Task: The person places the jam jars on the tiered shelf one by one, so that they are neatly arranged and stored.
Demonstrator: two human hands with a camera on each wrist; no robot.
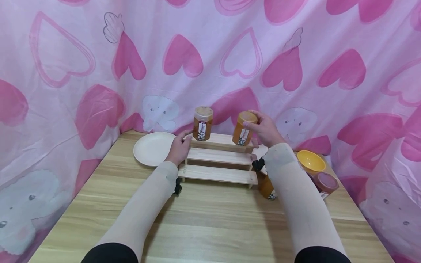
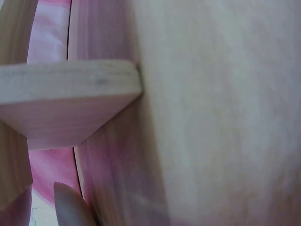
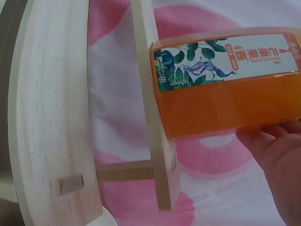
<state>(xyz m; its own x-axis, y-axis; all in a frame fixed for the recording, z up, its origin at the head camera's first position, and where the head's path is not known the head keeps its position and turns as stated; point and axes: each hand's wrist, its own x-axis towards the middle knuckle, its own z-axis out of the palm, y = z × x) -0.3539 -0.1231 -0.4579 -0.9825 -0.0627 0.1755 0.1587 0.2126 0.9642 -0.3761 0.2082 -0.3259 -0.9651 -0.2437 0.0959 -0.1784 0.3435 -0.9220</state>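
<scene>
Right hand (image 1: 268,129): thumb and fingers clamped on orange jar (image 1: 240,133), left of palm; base contact with rack (image 1: 218,174) unclear. Left hand (image 1: 179,149): fingers apart, just beside dark jar (image 1: 201,128); wrist view crops it to fingertips (image 2: 70,207). Jars visible: 4, one (third jar (image 1: 267,188)) partly hidden below right hand. Shelves: 3. Yellow bowl (image 1: 310,161): 1, right of right hand.

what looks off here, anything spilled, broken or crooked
Nothing looks spilled or broken. Only the orange jar in the right hand leans, near the right end of the top shelf, while the darker jar beside it looks upright; being held likely explains that. Another jar is partly hidden.
</scene>
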